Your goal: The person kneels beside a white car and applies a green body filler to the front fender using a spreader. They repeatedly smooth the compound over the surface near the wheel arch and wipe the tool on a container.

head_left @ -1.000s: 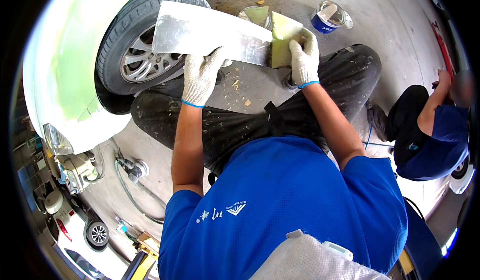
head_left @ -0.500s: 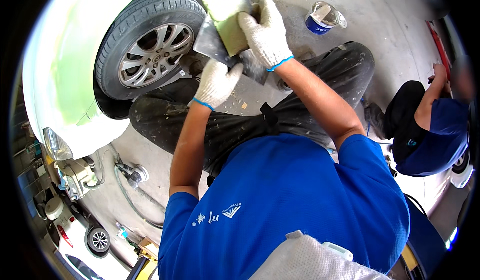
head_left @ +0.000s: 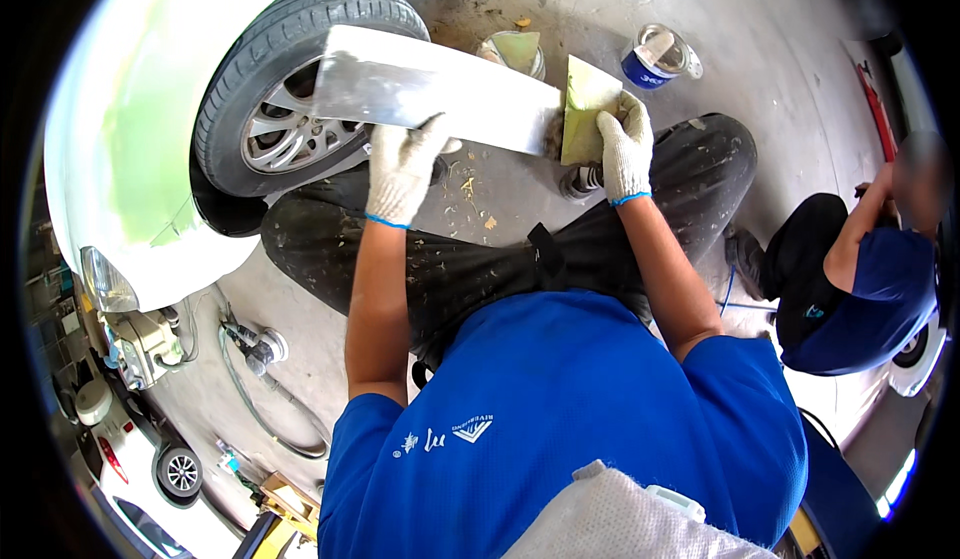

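My left hand, in a white knit glove, grips the lower edge of a long flat metal plate. The plate is held out in front of me, partly across the car wheel. Gloved as well, my right hand is closed on a yellow-green putty spreader. This spreader is upright beside the plate's right end; whether they touch I cannot tell. Dark smears mark that end of the plate.
Left of me is a white car body with pale green patches and a wheel. Two cans, one round and one blue, stand on the floor ahead. A sander with a hose lies left. A co-worker crouches right.
My hands have moved apart. The plate has turned to show its broad face, reaching left to right. My right hand has carried the spreader right and down, off the plate's face.
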The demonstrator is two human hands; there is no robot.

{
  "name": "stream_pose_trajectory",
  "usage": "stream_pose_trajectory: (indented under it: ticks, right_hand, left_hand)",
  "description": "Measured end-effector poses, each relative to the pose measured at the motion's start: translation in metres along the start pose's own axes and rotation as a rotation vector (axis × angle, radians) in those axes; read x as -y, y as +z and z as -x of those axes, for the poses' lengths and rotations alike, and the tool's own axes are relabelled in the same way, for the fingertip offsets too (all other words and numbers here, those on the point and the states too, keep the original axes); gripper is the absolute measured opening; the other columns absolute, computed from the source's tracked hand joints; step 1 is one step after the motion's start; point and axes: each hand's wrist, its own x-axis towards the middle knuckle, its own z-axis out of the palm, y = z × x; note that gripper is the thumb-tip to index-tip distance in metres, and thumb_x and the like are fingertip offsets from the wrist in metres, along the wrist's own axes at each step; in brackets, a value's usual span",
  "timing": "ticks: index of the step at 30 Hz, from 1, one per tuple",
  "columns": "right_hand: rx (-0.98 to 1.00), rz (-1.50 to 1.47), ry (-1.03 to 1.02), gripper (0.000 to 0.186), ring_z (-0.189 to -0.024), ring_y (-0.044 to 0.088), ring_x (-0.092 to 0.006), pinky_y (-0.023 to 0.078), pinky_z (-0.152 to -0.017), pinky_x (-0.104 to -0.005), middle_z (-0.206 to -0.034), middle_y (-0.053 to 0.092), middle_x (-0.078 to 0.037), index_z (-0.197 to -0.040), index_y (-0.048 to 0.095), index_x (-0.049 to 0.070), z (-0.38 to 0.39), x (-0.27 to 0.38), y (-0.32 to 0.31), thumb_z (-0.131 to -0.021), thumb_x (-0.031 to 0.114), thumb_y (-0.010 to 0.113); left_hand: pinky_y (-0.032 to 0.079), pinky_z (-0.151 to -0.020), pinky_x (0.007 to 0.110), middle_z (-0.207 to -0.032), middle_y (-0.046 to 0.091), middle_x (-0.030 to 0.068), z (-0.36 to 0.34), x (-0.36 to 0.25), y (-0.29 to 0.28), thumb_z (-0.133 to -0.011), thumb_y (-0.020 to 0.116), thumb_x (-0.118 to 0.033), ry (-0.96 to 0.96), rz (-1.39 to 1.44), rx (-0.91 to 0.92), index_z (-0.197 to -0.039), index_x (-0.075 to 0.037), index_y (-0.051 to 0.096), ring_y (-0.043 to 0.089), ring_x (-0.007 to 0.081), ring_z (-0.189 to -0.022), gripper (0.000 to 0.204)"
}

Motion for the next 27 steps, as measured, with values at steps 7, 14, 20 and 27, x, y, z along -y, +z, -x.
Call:
stream_pose_trajectory:
  ticks: [7, 14, 20, 27]
  right_hand:
    - [0.045, 0.15, -0.124, 0.044, -0.106, 0.063, -0.0187, 0.051, -0.096, -0.0333, -0.116, 0.066, -0.011, -0.137, 0.057, 0.001, 0.005, 0.022, 0.036, -0.094, 0.007, 0.063]
    - [0.201, 0.133, -0.279, 0.045, -0.107, 0.065, -0.0241, 0.052, -0.099, -0.0355, -0.117, 0.066, -0.016, -0.134, 0.059, 0.0, 0.008, 0.095, 0.077, -0.09, 0.008, 0.063]
    - [0.136, -0.03, 0.09, 0.049, -0.11, 0.07, -0.0278, 0.052, -0.101, -0.035, -0.117, 0.073, -0.021, -0.129, 0.066, -0.004, -0.029, 0.021, 0.042, -0.082, 0.008, 0.062]
    - [0.524, 0.027, 0.231, 0.048, -0.099, 0.073, -0.0233, 0.056, -0.092, -0.0344, -0.108, 0.077, -0.019, -0.121, 0.074, -0.003, -0.016, 0.004, 0.074, -0.077, 0.016, 0.07]
  left_hand:
    - [0.059, -0.071, 0.029, -0.104, 0.07, 0.008, -0.001, 0.012, 0.008, -0.101, 0.065, -0.006, 0.023, -0.029, 0.054, -0.117, 0.005, 0.067, 0.069, 0.0142, -0.085, 0.02]
    - [0.056, -0.083, 0.035, -0.105, 0.071, 0.0079, 0.003, 0.032, 0.013, -0.099, 0.068, -0.011, 0.024, -0.323, 0.209, -0.119, 0.011, 0.067, 0.067, 0.0155, -0.086, 0.03]
    - [0.057, -0.072, 0.028, -0.108, 0.067, 0.0085, 0.006, 0.023, -0.033, -0.101, 0.063, -0.008, 0.036, -0.198, -0.061, -0.124, 0.006, 0.064, 0.063, 0.0129, -0.082, 0.027]
    - [0.058, -0.075, 0.031, -0.111, 0.065, 0.0101, 0.012, 0.034, -0.044, -0.101, 0.065, -0.009, 0.022, -0.298, 0.095, -0.126, 0.006, 0.06, 0.065, 0.0165, -0.089, 0.029]
